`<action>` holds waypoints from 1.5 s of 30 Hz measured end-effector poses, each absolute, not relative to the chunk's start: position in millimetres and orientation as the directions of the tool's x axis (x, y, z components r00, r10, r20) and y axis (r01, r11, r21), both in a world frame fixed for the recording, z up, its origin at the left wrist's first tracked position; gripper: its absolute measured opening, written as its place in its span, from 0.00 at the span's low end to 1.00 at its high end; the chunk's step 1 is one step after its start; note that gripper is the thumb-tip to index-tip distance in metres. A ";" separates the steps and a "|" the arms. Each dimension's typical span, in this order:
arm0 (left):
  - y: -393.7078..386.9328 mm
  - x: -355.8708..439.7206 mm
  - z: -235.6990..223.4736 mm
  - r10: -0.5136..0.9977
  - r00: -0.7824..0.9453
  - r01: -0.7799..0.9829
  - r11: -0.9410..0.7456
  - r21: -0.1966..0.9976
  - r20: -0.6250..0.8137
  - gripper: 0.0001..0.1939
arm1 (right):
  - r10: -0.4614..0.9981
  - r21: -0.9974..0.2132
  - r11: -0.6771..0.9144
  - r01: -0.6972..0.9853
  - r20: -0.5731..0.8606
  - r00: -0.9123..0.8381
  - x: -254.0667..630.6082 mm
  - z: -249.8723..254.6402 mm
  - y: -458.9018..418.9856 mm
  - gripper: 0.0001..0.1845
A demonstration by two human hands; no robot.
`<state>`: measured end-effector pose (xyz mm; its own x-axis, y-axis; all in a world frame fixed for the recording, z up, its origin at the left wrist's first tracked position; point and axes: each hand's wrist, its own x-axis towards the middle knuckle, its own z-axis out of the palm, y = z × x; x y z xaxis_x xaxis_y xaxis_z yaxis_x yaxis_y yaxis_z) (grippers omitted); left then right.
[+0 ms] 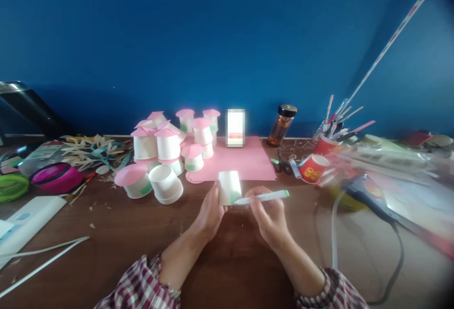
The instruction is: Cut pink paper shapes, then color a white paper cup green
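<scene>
My left hand [210, 212] is closed around the side of a white paper cup [230, 187], held above the table at the centre. A white marker [267, 196] with a green end lies in the grip of my right hand [267, 214]. Its tip meets the lower edge of the cup, where a bit of green shows. Left of my hands, two bare white cups [166, 184] are stacked together. Around them stand several white cups with pink paper cone tops [168, 142], some bearing green patches.
Pink paper sheets [244, 158] lie behind my hands. A dark-lidded bottle [283, 124], scissors [283, 160], a glue stick [295, 168] and a tipped red cup [314, 168] sit to the right. Farther right is a corded glue gun [369, 195]. A power strip [31, 219] lies left.
</scene>
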<state>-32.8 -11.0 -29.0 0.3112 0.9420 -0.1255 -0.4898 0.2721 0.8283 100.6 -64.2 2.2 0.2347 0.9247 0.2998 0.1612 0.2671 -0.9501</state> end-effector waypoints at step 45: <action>-12.4 -33.7 -13.0 0.856 0.492 -0.611 0.470 0.637 -0.159 0.28 | 0.935 -0.962 0.251 -0.105 0.213 0.282 102.9 -0.3 -57.4 0.11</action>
